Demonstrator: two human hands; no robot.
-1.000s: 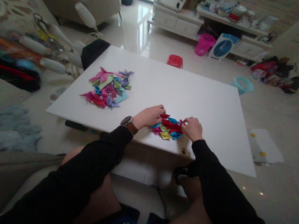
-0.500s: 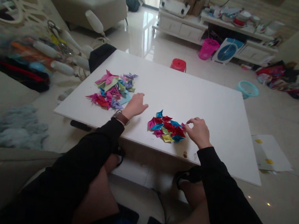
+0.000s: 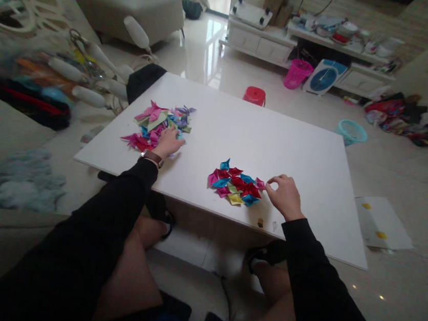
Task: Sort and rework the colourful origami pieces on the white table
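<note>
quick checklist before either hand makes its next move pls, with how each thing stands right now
1. Left hand at the jumbled paper heap: ok, it is over the heap's near right side.
2. Left hand gripping a piece: cannot tell, the fingertips are hidden.
3. Right hand at the pink piece on the right end of the smaller paper group: ok, fingertips are right at it; whether they pinch it, cannot tell.
4. Heap and smaller group apart: ok, white table shows between them.
5. Heap sorted by colour: not ok, colours are mixed.
</note>
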